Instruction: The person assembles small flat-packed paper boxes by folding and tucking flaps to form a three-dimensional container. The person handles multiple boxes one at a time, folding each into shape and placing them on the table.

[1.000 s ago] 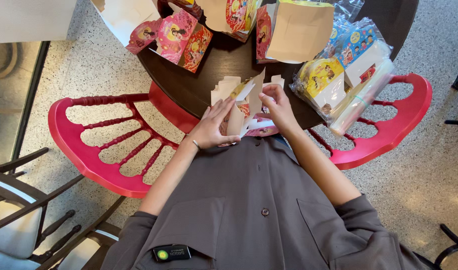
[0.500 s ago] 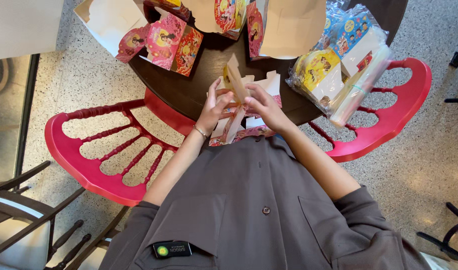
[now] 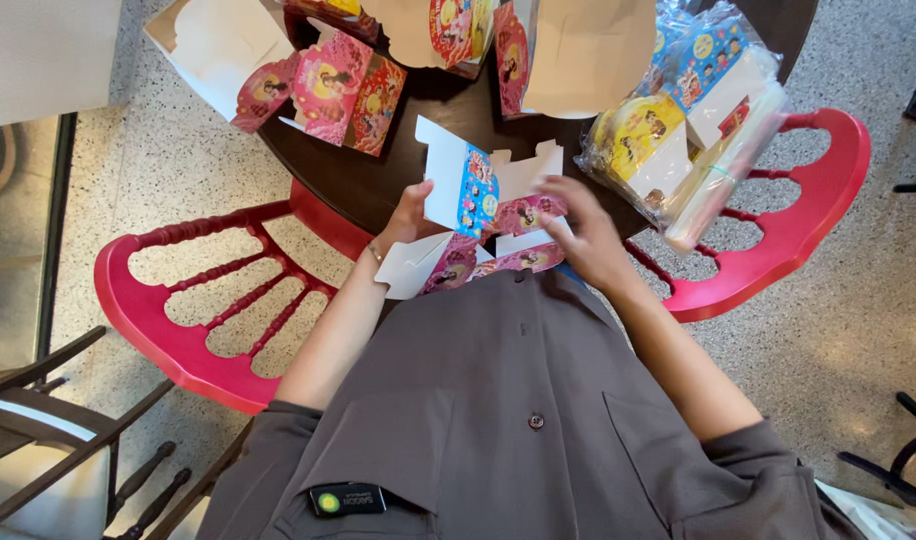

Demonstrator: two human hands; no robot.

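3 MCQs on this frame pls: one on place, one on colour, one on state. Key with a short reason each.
1. Where does the plastic-wrapped bundle of flat boxes lie?
A. on the table's right side, by the right hand
B. on the floor beside the black chair
C. on the person's lap

2. What colour are the two curved chair backs that flank the person?
A. black
B. red
C. white

3. What state is the carton in the left hand?
A. sealed shut
B. crushed flat
C. part-folded, flaps open

Key: 1 A, the bundle rests on the dark round table beyond the right hand. 2 B, both spindle backs are bright red. 3 C, its white inner flaps stand up unclosed.
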